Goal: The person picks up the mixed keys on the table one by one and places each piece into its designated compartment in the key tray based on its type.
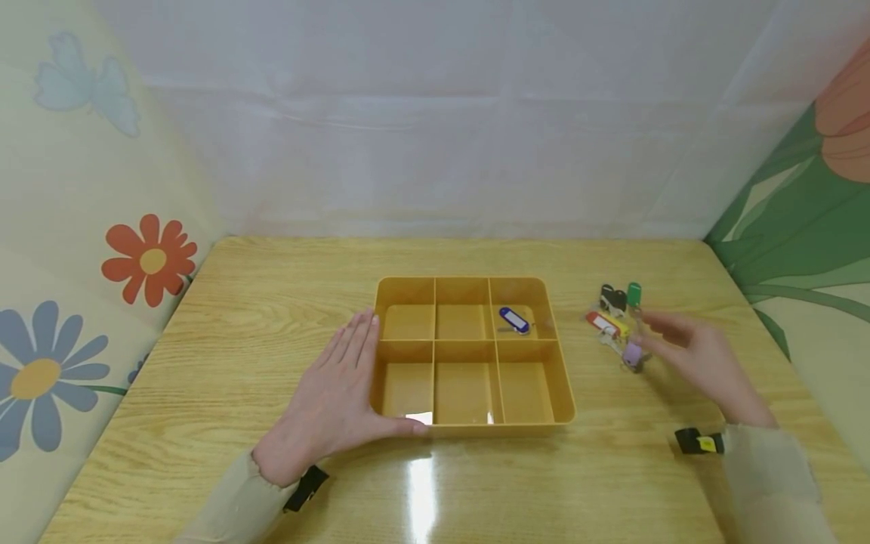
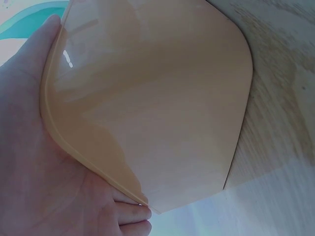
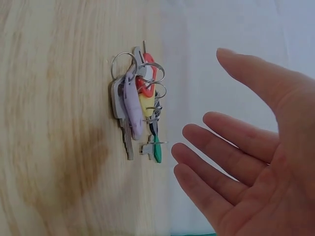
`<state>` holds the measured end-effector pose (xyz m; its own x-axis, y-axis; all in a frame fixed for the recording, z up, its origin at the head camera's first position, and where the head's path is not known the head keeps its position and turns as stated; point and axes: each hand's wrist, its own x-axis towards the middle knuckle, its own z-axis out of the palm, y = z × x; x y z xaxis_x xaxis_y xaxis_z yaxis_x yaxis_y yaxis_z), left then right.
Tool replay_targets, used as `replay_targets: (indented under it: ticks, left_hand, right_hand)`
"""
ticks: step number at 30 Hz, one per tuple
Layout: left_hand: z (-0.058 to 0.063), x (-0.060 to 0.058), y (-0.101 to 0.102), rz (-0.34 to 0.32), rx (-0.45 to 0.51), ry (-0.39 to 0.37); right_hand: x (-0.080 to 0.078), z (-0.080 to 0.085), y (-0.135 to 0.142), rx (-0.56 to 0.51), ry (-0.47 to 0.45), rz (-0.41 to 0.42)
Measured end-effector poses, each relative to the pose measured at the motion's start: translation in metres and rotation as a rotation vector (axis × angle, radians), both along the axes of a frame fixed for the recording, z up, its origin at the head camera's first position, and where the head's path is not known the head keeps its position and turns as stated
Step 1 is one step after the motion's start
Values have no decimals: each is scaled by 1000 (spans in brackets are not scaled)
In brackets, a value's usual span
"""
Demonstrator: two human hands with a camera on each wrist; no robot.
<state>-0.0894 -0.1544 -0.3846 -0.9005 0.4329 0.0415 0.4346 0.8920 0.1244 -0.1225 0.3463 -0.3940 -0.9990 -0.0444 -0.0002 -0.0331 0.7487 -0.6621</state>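
Note:
My left hand rests against the near left corner of a yellow six-compartment box, fingers straight along its left side, thumb along the front rim. The left wrist view shows the box's outer wall close up. A key with a blue tag lies in the back right compartment. Right of the box is a small pile of tagged keys: red, yellow, purple, green and black. My right hand hovers beside them, fingers apart, nothing in it.
The wooden table meets a white backdrop at its far edge. Printed flower panels stand at the left and right. Black straps are at both wrists.

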Motion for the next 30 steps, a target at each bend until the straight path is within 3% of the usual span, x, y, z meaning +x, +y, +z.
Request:
replay_targets:
  ticks: [15,30]
  left_hand:
    - [0,0,0,-3,4,-6]
    - [1,0,0,-8,3,1]
  right_hand:
    - [1,-11,0,10,-101,-6]
    - [1,-19,0,46,-82,1]
